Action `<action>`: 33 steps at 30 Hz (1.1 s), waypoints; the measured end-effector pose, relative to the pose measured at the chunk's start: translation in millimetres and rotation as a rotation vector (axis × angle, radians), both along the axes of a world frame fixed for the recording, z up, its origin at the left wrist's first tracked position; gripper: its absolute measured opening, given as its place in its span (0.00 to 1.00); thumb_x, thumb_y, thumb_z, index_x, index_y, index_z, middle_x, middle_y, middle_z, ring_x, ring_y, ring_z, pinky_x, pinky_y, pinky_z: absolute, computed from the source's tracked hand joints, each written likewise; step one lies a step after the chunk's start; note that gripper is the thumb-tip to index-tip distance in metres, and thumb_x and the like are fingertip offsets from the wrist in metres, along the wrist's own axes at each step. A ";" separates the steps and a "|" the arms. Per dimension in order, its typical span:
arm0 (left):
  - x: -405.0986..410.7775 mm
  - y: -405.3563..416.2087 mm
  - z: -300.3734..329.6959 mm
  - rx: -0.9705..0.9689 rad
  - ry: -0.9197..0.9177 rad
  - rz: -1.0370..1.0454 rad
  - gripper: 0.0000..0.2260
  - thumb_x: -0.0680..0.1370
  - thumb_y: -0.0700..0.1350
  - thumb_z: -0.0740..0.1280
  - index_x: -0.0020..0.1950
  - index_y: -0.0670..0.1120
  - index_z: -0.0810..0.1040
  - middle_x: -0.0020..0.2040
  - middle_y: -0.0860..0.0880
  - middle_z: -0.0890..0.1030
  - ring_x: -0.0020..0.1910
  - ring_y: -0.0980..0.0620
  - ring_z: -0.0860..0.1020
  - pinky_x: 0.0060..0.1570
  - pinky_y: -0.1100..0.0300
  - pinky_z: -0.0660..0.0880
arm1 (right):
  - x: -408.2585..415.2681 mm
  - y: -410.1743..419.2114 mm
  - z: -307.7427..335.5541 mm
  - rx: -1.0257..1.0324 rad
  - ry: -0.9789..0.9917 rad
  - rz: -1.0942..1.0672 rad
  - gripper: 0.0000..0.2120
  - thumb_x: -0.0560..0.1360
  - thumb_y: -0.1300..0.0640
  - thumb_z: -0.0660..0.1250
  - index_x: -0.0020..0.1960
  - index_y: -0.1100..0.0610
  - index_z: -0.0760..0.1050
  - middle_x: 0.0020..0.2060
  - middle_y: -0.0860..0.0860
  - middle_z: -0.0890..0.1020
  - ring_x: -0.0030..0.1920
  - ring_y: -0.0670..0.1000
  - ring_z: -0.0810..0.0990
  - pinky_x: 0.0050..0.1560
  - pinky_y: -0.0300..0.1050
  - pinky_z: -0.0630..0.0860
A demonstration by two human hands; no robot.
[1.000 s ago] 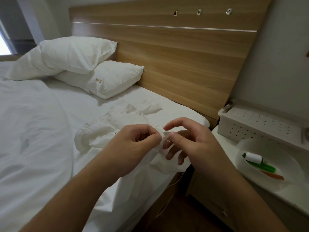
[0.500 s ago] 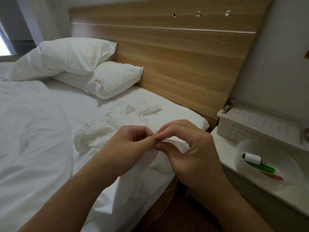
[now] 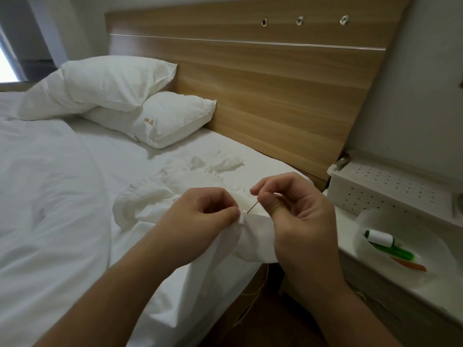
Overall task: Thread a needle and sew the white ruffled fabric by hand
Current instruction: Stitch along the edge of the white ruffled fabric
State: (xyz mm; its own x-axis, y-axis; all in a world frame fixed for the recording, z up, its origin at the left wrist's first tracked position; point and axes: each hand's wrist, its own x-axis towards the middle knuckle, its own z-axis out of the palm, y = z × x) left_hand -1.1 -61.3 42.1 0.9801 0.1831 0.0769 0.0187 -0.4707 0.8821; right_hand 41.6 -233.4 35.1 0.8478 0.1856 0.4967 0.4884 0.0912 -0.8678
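Note:
The white ruffled fabric (image 3: 160, 196) lies bunched on the bed's right side, near the edge. My left hand (image 3: 200, 216) pinches a fold of it between thumb and curled fingers. My right hand (image 3: 298, 216) pinches a thin needle (image 3: 253, 207) between thumb and forefinger; the needle slants down-left, its lower end at the fabric fold beside my left thumb. A pale thread (image 3: 258, 291) hangs below the fabric past the bed edge.
Two white pillows (image 3: 160, 121) lean on the wooden headboard (image 3: 275, 83). On the nightstand at right, a white bowl (image 3: 426, 279) holds a white thread spool (image 3: 380, 237), a green tool and an orange one. A perforated white box (image 3: 380, 186) stands behind it.
My right hand has moved right and up, away from my left thumb, and the needle now shows between the two hands. My left hand keeps its pinch on the fabric.

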 end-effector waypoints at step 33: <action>0.4 2.6 -0.5 0.102 -0.100 -0.220 0.07 0.83 0.54 0.70 0.49 0.58 0.88 0.35 0.48 0.78 0.34 0.49 0.74 0.40 0.56 0.71 | 28.1 -15.9 9.5 -0.162 0.434 -0.152 0.11 0.80 0.51 0.71 0.42 0.55 0.84 0.23 0.43 0.74 0.31 0.49 0.70 0.36 0.47 0.71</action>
